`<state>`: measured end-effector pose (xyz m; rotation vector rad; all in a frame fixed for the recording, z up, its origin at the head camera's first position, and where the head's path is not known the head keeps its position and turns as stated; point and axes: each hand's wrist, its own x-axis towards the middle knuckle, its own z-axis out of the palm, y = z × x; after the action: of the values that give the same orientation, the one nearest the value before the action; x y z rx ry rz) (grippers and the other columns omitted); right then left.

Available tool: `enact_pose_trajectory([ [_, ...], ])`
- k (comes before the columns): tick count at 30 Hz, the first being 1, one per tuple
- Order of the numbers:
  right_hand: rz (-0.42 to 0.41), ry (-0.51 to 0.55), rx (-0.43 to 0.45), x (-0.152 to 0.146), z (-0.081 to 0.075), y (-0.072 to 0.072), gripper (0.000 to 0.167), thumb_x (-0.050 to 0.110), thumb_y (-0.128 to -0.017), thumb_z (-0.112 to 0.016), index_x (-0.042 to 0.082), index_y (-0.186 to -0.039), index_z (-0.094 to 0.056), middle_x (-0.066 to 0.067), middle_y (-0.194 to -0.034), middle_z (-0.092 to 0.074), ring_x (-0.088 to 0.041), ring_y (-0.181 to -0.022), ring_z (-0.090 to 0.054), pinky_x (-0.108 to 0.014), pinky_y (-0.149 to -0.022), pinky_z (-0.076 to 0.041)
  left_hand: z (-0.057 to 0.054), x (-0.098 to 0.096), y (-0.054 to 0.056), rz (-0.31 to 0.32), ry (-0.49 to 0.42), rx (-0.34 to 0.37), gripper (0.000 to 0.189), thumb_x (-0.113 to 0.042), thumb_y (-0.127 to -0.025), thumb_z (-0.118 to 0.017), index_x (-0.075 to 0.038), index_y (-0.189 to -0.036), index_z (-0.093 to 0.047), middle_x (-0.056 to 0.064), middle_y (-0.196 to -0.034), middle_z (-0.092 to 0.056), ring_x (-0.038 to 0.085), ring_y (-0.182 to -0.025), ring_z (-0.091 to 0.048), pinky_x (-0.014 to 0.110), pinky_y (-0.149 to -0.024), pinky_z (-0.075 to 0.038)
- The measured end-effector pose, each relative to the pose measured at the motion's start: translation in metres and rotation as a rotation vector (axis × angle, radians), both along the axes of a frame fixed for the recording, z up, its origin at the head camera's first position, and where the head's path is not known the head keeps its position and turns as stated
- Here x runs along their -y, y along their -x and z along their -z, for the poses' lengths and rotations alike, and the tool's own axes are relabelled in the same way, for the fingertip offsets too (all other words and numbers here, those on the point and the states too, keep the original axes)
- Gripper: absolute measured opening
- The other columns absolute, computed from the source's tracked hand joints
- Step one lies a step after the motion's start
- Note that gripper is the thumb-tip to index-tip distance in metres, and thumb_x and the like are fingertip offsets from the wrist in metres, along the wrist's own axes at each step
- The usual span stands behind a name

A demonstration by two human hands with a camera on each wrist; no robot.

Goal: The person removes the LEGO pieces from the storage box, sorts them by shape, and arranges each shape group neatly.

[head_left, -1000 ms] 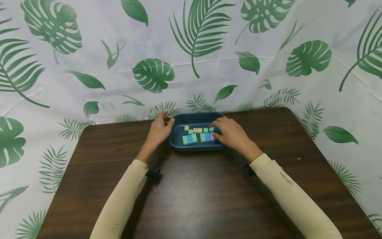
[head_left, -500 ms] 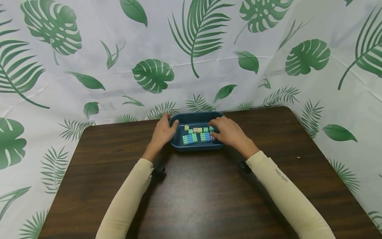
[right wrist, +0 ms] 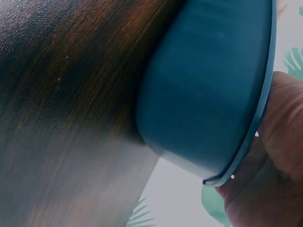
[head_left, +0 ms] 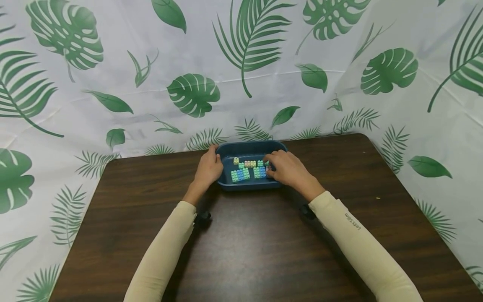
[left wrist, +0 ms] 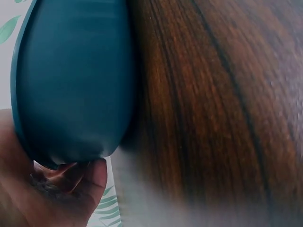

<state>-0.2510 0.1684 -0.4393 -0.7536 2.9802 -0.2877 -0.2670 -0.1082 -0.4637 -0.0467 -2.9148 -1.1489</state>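
A dark blue tray (head_left: 250,186) stands near the table's back edge with several small toy building bricks inside. My left hand (head_left: 209,170) grips the tray's left end, its fingers behind the rim in the left wrist view. My right hand (head_left: 288,167) reaches over the right end, fingers curled down inside among the bricks. Its fingertips are beside a mostly covered pink-purple brick (head_left: 268,168); whether they pinch it is hidden. Nearby lie a green-blue brick group (head_left: 240,174), another green-blue group (head_left: 259,172), a pink-yellow row (head_left: 250,164) and a yellow brick (head_left: 236,160).
The brown wooden table (head_left: 241,243) extends in front of the tray and to both sides. Directly behind it hangs a white leaf-print cloth (head_left: 151,58). A tiny yellow scrap (head_left: 378,197) lies on the right part of the table.
My left hand has moved right and taken hold of the tray's left end. My right fingers have shifted slightly left and closed in, covering more of the pink-purple brick.
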Motion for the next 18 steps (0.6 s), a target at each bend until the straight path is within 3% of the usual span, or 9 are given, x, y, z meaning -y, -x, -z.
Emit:
enact_pose_trajectory([
  [11, -0.008, 0.001, -0.008, 0.0038, 0.0061, 0.0009, 0.033, 0.027, -0.097, -0.079, 0.014, -0.126, -0.075, -0.009, -0.121, -0.074, -0.031, -0.111, -0.067, -0.049, -0.098, -0.054, 0.0056, 0.0006, -0.0010, -0.022, -0.034, 0.016, 0.046, -0.016, -0.114, -0.034, -0.003, -0.158, -0.039, 0.024, -0.152, -0.057, 0.040, -0.141, -0.056, 0.056, -0.115, -0.048],
  [18, 0.008, -0.043, -0.030, 0.0026, 0.0046, 0.0015, 0.029, 0.028, -0.095, -0.081, 0.014, -0.120, -0.077, -0.008, -0.114, -0.075, -0.029, -0.101, -0.066, -0.048, -0.092, -0.054, 0.0055, -0.0058, -0.0008, -0.038, -0.058, 0.026, 0.046, -0.015, -0.112, -0.037, -0.007, -0.157, -0.038, 0.025, -0.145, -0.062, 0.042, -0.131, -0.063, 0.057, -0.105, -0.053],
])
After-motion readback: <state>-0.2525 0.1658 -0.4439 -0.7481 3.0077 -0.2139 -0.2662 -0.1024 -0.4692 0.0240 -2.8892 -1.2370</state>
